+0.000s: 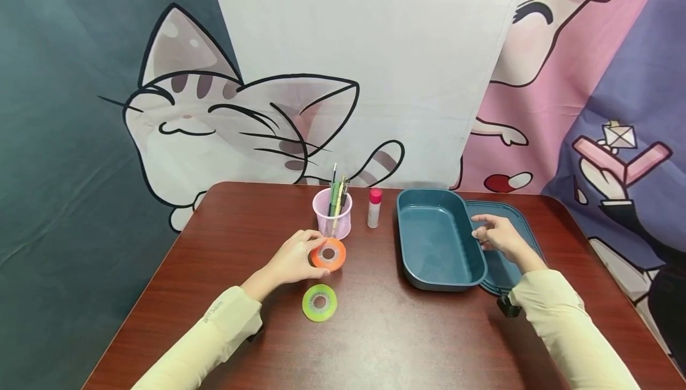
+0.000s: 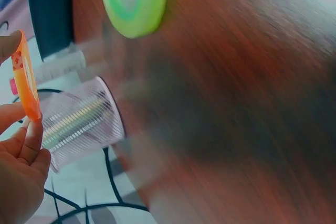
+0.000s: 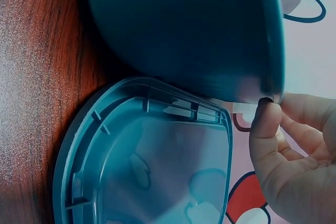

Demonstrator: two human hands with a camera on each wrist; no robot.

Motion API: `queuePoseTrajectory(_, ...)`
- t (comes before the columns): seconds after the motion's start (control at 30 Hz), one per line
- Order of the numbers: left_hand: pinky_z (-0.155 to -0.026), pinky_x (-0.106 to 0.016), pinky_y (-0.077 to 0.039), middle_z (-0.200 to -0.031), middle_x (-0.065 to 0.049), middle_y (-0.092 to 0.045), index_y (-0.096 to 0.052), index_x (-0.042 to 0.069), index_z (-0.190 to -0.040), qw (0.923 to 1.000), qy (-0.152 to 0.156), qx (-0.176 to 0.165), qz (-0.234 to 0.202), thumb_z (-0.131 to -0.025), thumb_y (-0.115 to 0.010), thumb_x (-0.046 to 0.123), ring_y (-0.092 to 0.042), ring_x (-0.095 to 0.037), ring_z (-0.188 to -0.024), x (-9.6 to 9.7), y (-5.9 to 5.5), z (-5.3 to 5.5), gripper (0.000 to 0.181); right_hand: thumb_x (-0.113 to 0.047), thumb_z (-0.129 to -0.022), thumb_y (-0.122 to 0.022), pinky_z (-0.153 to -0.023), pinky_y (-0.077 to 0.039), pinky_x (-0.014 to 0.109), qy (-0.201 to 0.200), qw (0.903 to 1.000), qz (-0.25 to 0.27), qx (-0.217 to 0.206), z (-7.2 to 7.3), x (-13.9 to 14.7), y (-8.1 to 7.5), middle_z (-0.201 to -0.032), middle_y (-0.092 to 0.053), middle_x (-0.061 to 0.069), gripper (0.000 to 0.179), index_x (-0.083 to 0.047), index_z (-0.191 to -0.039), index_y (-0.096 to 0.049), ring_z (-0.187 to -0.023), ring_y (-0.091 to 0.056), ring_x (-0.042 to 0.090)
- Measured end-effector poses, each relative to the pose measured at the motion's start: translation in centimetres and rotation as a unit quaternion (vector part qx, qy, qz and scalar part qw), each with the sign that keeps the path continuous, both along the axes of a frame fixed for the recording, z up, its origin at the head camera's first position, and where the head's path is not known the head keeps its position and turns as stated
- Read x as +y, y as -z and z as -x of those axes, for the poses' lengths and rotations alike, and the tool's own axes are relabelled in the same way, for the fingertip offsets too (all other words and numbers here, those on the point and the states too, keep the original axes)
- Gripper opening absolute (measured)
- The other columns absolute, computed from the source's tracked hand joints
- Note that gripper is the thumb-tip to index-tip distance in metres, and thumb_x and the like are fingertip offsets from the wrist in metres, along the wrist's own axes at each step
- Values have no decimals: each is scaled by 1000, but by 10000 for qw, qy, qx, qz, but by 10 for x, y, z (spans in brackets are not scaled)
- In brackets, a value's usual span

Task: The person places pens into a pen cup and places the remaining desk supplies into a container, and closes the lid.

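My left hand grips a roll of orange tape by its edges, thumb on one side and fingers on the other. In the left wrist view the orange roll is seen nearly edge-on. Nearer me on the table lies a roll of green tape. My right hand is at the right side of a deep teal box. The right wrist view shows that hand's thumb and forefinger pinching the rim of the box. Inside, the box is bare.
Beside the box, partly beneath its right edge, lies a teal lid. A pink mesh cup with pens and pencils stands just behind the orange roll. To its right is a glue stick with a red cap. A printed cloth hangs behind the table.
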State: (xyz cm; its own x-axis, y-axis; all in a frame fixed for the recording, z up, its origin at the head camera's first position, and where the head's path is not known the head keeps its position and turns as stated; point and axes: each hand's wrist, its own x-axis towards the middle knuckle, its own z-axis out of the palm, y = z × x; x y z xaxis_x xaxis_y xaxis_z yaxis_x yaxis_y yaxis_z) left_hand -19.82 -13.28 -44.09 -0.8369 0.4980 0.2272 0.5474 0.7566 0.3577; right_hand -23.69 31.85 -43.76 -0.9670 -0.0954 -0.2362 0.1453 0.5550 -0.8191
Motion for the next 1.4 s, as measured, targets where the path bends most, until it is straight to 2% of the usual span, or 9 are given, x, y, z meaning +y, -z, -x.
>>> queuePoseTrajectory(0.17,-83,-34,-44,-108,-4,-56,-61,7,-114,9998,148,78,-108,-60,-75,40,-49,-18,-99,17,-2,1,64,-6,-87,-50,-64,-51,29,9,10000,-26,-40,0,-1,-1,-91,-54,13,49,6,-131,-33,-71,-51,12)
queuePoseTrajectory(0.37,-86,-33,-44,-109,-5,-56,-61,7,-113,9981,516,242,-235,-61,-75,40,-50,-19,-101,40,-5,5,64,-6,-87,-50,-63,-51,28,10,10000,-47,-36,0,-3,-2,-94,-53,17,48,7,-130,-33,-71,-51,14)
queuePoseTrajectory(0.53,-85,-31,-44,-108,-3,-55,-60,5,-113,9961,745,218,-414,-62,-75,39,-50,-17,-99,59,-8,8,64,-6,-87,-51,-63,-51,28,22,10000,-28,-13,0,-2,-1,-95,-52,18,48,6,-130,-33,-70,-50,14)
queuePoseTrajectory(0.8,-85,-29,-42,-110,-2,-55,-58,9,-117,9954,794,-175,-514,-64,-74,42,-49,-16,-100,91,-11,13,64,-5,-87,-50,-62,-51,28,-20,10000,-13,90,0,0,0,-92,-51,15,47,7,-129,-34,-69,-50,13)
queuePoseTrajectory(1.0,-84,-27,-42,-109,-2,-56,-59,10,-115,9964,747,-39,-404,-64,-73,43,-49,-16,-99,114,-11,17,63,-5,-86,-50,-62,-51,28,5,10000,-2,56,1,0,0,-92,-51,15,48,7,-130,-34,-69,-50,13)
queuePoseTrajectory(1.2,-85,-26,-42,-110,-1,-55,-59,11,-116,9963,745,-83,-415,-65,-72,44,-48,-15,-101,136,-10,19,63,-5,-86,-50,-62,-50,27,21,10000,19,28,0,1,0,-92,-51,15,48,7,-130,-34,-69,-49,13)
queuePoseTrajectory(1.4,-81,-22,-42,-110,1,-54,-58,14,-117,9963,849,89,-119,-66,-70,47,-48,-13,-98,156,-7,23,63,-4,-86,-50,-62,-51,27,49,10000,15,43,0,0,0,-92,-50,16,47,7,-129,-34,-69,-49,13)
